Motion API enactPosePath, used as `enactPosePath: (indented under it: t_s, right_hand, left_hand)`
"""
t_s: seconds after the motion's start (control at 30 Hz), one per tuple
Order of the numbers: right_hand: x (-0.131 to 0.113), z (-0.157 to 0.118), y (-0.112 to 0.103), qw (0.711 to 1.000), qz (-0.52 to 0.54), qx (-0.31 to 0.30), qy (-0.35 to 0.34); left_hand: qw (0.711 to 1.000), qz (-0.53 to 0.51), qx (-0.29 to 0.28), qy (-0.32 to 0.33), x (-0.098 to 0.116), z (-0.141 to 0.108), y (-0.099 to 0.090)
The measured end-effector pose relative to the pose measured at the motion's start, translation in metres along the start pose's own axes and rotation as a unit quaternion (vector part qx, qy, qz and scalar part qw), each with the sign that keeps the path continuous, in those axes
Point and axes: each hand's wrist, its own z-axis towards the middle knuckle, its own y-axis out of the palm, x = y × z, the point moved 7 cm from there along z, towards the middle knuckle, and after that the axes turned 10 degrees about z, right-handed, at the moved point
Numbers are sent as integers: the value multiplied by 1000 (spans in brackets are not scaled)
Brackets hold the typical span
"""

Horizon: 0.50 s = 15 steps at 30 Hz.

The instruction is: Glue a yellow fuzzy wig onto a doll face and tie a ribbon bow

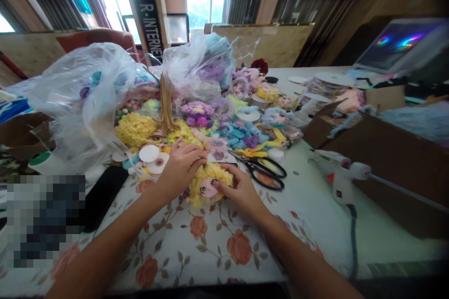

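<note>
A doll head (pixel 209 188) with a pink face, dark eyes and curly yellow hair rests low over the flowered tablecloth, its face turned up. My right hand (pixel 243 191) grips it from the right, thumb on the face and fingers behind the hair. From the upper left, my left hand (pixel 184 163) closes its bent fingertips on the top edge of the yellow hair; what lies under them is hidden. Black-handled scissors (pixel 268 173) lie just beyond my right hand. White ribbon spools (pixel 149 153) sit beside my left hand.
Behind the hands are heaped yellow fluffy yarn (pixel 136 130), blue fuzzy pieces (pixel 238 134) and clear plastic bags (pixel 101 63). A glue gun (pixel 342 182) stands at the right by a cardboard box (pixel 389 163). A black phone-like slab (pixel 105 196) lies left.
</note>
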Motion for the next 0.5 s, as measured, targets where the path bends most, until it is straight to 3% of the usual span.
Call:
enactPosePath:
  t_s: [0.33,0.5]
  right_hand:
    - [6,-1,2,999,29,-12,6]
    - [7,-2,4,999,47,-21,13]
  left_hand:
    - [997,27,63,29,4,-2,-7]
    - [992,72,108,-1,-12,-2,-11]
